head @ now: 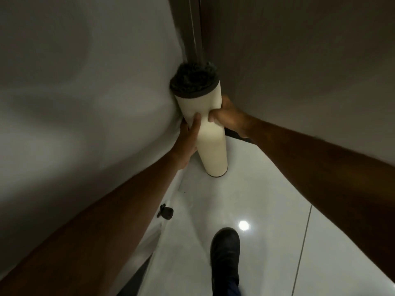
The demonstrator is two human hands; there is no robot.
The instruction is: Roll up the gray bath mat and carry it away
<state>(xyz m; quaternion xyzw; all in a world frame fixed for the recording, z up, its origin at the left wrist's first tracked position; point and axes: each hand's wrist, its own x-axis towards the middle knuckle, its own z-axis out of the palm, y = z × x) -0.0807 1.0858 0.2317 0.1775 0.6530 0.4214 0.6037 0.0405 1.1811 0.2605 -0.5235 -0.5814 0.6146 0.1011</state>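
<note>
- While the rolled bath mat (208, 129) stands on end on the floor (267, 189) in a wall corner, both hands clasp its middle: left hand (189, 138), right hand (228, 119).
- Rolling looks done; carrying or parking seems underway.
- Next: a steady release or lift, keeping the roll tight.

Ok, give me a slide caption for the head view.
Both hands stand the rolled bath mat upright in a wall corner.
</note>
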